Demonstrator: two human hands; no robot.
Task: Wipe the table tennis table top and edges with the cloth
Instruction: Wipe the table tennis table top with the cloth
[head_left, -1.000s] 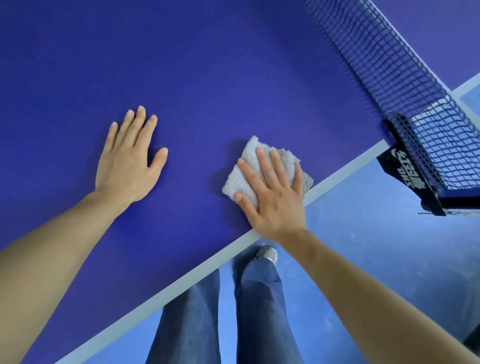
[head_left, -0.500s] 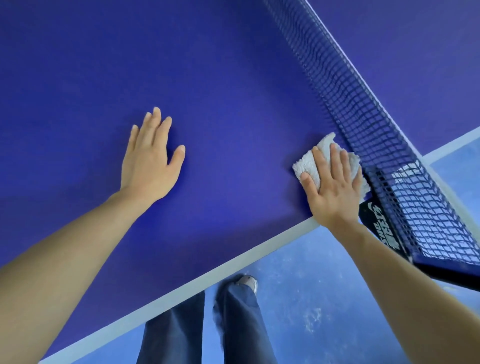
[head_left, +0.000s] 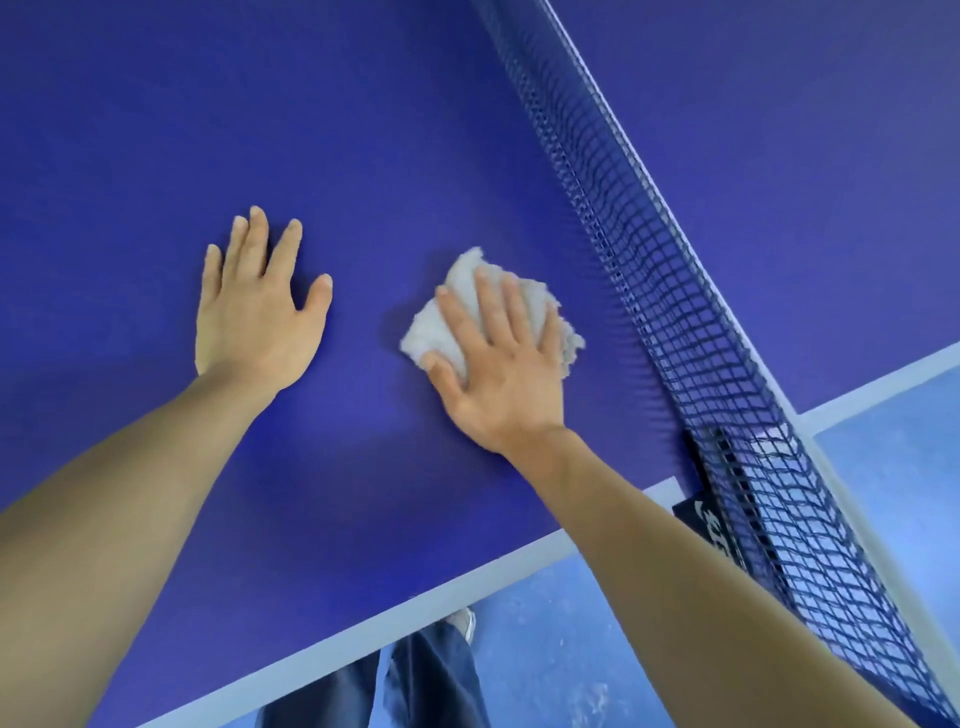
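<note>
- Our right hand lies flat on the cloth, fingers straight and slightly spread, pressing it onto the table; the thumb sits along the cloth's near edge rather than curling round it.
- Our left hand rests palm down on bare table beside it, fingers straight and close together, thumb angled out, holding nothing.
- The cloth is a small white pad of fluffy, nubbly terry, folded into a rough, rumpled square. Its fuzzy corners stick out past the fingertips and on both sides of the hand.
- It sits on the table top between our left hand and the net, near the net but apart from it, and back from the near edge.
- The table top is a smooth, matte, deep blue-violet sheet, with a pale straight edge stripe running along its near side.
- The net is dark mesh of small square holes, stretched taut and running diagonally, with a thin pale band along its top.
- At the table's side a dark, boxy net clamp with white lettering grips the edge, partly hidden by our right forearm.
- Below the edge we see a light blue, scuffed floor, dark blue trouser legs and the pale toe of a shoe.
</note>
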